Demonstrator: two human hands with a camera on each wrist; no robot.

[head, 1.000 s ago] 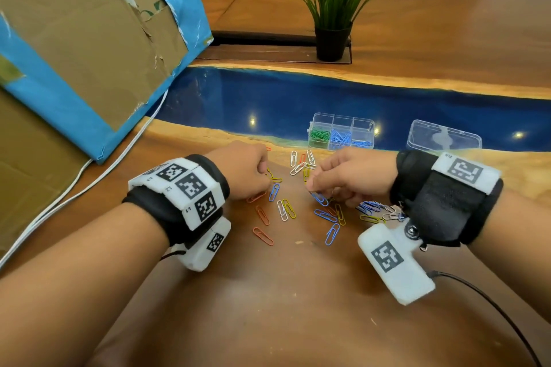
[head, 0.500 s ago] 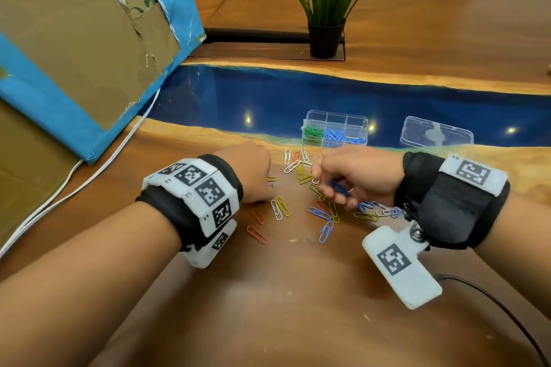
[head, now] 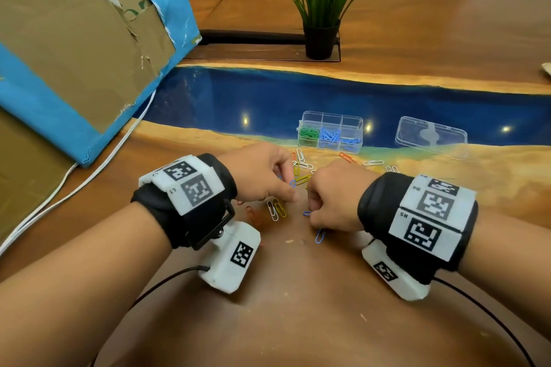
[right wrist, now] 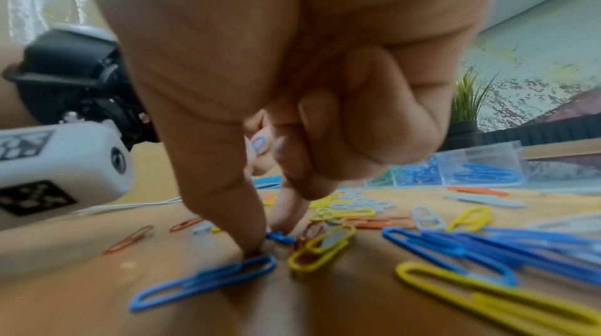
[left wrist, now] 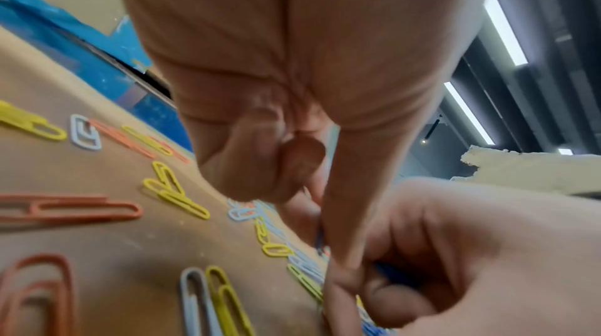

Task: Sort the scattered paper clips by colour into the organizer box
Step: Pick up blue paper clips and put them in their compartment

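Paper clips (head: 302, 177) in blue, yellow, orange and white lie scattered on the wooden table. The clear organizer box (head: 351, 121) stands beyond them with green and blue clips in its near compartments. My left hand (head: 290, 189) is curled and pinches a blue clip (head: 293, 183) just above the pile. My right hand (head: 310, 211), knuckles up, pinches a small blue clip (right wrist: 279, 237) against the table with thumb and forefinger. Another blue clip (head: 320, 236) lies just in front of it. In the left wrist view my left hand (left wrist: 328, 244) nearly touches the right one.
The box's clear lid (head: 430, 137) lies to the right on the blue resin strip. A potted plant (head: 322, 9) stands at the back. A taped cardboard panel (head: 74, 39) leans at the left, with a white cable (head: 74, 185) beside it.
My hands have come closer together over the pile. The right hand has turned knuckles up and dropped its fingertips onto a blue clip; the left still holds its clip.
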